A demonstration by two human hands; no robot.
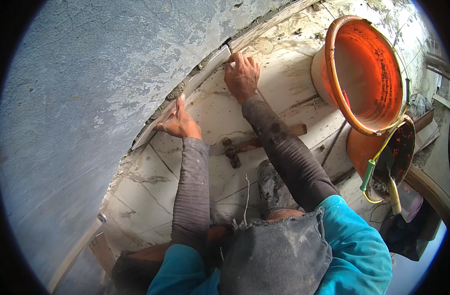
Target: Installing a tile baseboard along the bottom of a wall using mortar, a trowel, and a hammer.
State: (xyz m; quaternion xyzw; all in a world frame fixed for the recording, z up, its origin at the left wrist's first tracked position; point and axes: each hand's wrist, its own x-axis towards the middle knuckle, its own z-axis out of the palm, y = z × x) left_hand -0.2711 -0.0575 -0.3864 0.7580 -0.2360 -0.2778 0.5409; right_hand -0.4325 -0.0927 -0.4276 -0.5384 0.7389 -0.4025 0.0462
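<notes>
A narrow white skirting tile (206,73) stands along the foot of the grey-blue wall, with rough grey mortar (178,90) showing behind its top edge. My left hand (181,122) presses against the lower-left part of this tile, thumb stretched up and fingers spread along it. At the tile's far end, my right hand (242,77) is closed, its curled fingers at the corner; the fingertips are partly hidden. Below my right forearm, a hammer (232,153) with a wooden handle lies on the tiled floor (158,189).
To the right stands an orange bucket (329,73) holding cloudy greyish liquid. Beside it, a second orange container (357,150) has a wooden-handled tool (394,195) and a green-handled tool (368,174) at its rim. A long bar (75,253) leans near the wall at lower left.
</notes>
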